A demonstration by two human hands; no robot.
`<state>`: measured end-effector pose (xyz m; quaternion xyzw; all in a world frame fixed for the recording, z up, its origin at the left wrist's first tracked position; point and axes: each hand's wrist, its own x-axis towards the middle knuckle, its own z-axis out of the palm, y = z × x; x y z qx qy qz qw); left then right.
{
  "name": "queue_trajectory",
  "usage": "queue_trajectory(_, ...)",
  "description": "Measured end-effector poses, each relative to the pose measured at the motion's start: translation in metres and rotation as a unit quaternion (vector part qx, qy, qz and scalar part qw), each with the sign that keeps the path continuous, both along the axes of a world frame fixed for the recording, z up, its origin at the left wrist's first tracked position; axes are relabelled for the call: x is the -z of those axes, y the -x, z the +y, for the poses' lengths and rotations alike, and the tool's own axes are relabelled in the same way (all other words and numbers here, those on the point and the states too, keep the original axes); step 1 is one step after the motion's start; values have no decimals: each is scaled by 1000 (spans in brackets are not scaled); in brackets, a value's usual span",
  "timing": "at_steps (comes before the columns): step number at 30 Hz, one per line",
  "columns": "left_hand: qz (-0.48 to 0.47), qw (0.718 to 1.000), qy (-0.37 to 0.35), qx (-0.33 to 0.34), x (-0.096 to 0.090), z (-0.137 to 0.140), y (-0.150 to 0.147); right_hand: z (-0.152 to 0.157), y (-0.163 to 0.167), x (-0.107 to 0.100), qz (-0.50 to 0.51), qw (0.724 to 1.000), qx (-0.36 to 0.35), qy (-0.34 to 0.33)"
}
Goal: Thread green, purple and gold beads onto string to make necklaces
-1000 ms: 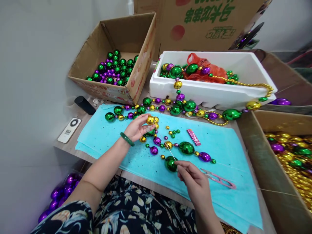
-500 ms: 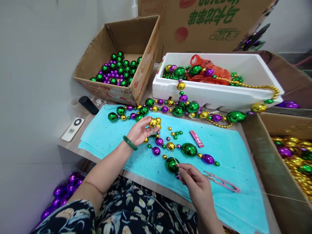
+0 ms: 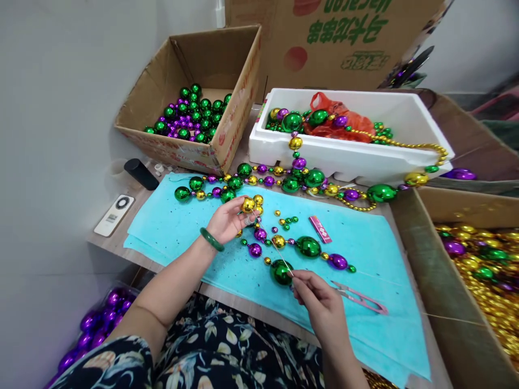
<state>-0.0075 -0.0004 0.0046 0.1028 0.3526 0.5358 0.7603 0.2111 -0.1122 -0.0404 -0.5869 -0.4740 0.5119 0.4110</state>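
Note:
Between the fingertips of my left hand is a shiny gold bead. My right hand pinches a long thin needle that slants up to the gold bead; whether its tip is inside the hole I cannot tell. Under the needle and beside it on the blue cloth lie a large green bead, a purple bead and a strung row with a green oval bead. Thread snips with pink handles lie to the right of my right hand.
A cardboard box of green and purple beads and a white foam box stand behind the blue cloth. On the right is a carton of gold beads. A white remote lies at left; a pink packet is on the cloth.
The whole view has shifted slightly, so things sit a little further left. Both hands keep nearly the same pose, with the bead and needle held as before.

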Motion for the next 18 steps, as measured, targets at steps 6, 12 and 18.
queue_trajectory(6, 4, 1000, 0, -11, 2, 0, 0, 0, 0, 2, 5, 1000, -3, 2)
queue_trajectory(12, 14, 1000, -9, -8, 4, -2, 0, 0, 1, 1, 4, 1000, -7, -2)
queue_trajectory(18, 10, 1000, -14, -23, 3, -2, 1, 1, 1, 1, 8, 1000, -13, 0)
